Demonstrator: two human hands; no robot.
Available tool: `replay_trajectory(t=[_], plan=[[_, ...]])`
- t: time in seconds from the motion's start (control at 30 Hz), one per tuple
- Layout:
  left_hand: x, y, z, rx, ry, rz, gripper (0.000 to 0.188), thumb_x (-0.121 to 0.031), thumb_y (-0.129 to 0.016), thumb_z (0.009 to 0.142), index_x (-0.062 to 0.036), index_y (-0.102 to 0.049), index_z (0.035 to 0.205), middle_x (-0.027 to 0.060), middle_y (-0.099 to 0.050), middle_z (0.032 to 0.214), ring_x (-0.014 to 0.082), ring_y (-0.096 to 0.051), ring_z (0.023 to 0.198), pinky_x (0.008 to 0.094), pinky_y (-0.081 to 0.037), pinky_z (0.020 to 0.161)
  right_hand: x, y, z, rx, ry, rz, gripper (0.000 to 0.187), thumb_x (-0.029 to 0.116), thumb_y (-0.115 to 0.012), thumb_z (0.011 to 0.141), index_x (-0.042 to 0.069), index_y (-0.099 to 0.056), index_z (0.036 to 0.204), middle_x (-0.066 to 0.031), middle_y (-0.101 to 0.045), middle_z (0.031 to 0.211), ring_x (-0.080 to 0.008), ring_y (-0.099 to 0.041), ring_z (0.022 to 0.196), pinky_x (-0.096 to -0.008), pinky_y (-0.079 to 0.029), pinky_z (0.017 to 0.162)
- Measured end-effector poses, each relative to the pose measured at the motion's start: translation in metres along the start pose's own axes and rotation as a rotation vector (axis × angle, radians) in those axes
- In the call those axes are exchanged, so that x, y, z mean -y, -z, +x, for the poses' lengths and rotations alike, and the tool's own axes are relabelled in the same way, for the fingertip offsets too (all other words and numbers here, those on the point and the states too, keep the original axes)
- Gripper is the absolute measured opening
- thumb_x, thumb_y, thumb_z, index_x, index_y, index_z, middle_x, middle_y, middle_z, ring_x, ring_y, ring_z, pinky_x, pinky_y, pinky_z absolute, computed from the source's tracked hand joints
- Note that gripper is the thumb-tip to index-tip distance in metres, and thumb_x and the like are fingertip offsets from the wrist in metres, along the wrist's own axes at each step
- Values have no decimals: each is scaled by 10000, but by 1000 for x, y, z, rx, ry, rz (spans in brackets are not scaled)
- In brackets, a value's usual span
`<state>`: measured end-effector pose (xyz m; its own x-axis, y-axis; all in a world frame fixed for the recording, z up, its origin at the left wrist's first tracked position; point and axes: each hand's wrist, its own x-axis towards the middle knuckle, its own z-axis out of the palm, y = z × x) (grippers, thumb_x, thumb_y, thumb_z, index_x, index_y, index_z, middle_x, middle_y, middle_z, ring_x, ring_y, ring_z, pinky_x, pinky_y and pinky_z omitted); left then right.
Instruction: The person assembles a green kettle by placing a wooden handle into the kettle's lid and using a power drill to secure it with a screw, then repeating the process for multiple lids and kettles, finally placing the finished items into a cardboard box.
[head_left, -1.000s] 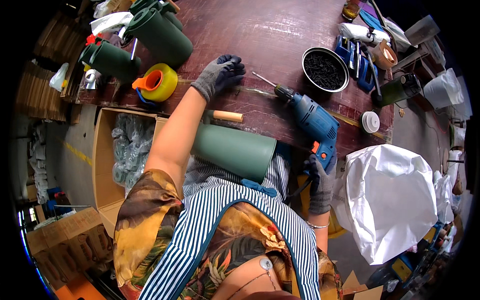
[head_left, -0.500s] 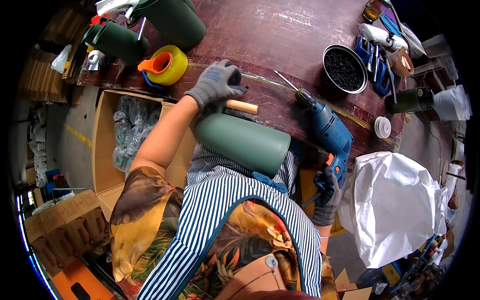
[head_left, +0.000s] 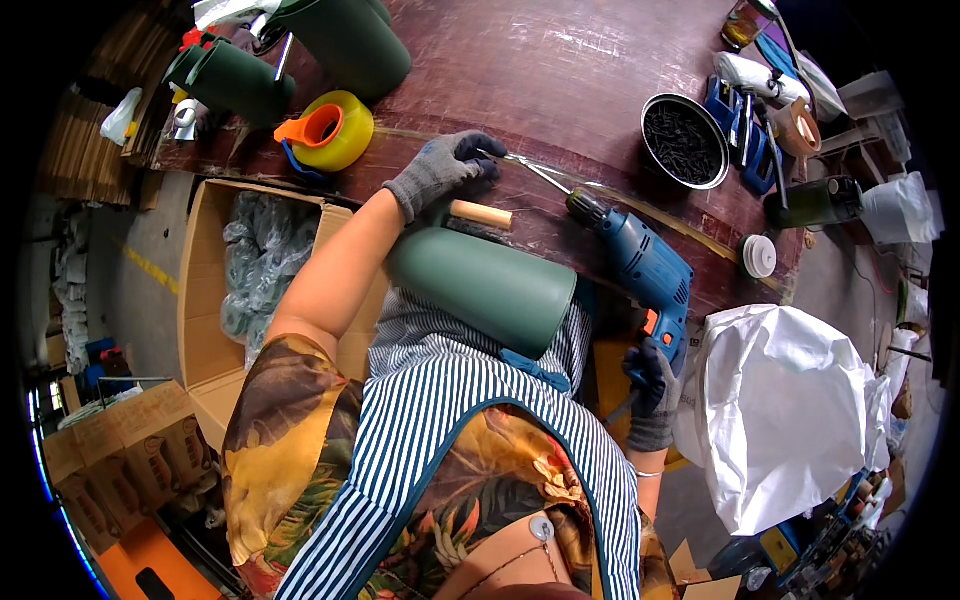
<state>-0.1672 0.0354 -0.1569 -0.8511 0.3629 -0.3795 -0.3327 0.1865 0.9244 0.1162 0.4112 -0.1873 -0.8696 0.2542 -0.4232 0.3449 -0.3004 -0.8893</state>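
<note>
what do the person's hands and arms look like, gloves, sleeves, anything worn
Both hands wear grey knitted work gloves: the left hand has a ribbed cuff at the wrist, and the right hand shows darker, blue-grey fingers. The forearms are bare. A short floral sleeve in yellow and brown covers the left upper arm, and a thin bracelet circles the right wrist.

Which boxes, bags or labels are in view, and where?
Open cardboard box: floor left of the person, brown, clear plastic bags inside.
Printed cartons: lower left, brown, stacked.
White sack: right of the right hand, crumpled.
Tape roll: yellow, near the left hand.
</note>
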Motion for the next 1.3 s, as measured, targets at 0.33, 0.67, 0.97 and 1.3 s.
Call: replay_trajectory(t=[0.33,0.67,0.97,1.3], plan=[[0,-12,25,13,-23,165,238,-46,-597,975,-14,-704,1185,35,-709,994,106,-634,877,250,-532,850,11,-12,0,-55,-85,62,573,187,-677,973,75,-395,1459,-105,-649,1071,-199,-714,893,-321,-594,795],[-9,-5,31,147,-139,337,213,-42,-649,925,-46,-736,1119,31,-744,1029,94,-639,947,278,-508,901,35,-25,2,-17,-2,-136,546,303,-661,986,45,-450,1418,-104,-640,1091,-223,-706,903,-337,-601,770],[-25,-7,-7,-381,-591,879,528,-174,-789,838,-56,-607,1320,120,-619,1291,219,-571,1254,356,-474,1050,31,2,52,199,-382,554,504,452,-543,1025,9,-532,1265,-247,-693,1060,-316,-732,795,-368,-644,674],[18,28,-73,17,-361,799,497,-84,-750,744,-86,-683,1237,115,-627,1334,273,-604,1218,389,-473,1053,54,30,37,157,-474,384,496,447,-520,1036,9,-527,1268,-198,-695,954,-252,-683,638,-277,-589,542]])
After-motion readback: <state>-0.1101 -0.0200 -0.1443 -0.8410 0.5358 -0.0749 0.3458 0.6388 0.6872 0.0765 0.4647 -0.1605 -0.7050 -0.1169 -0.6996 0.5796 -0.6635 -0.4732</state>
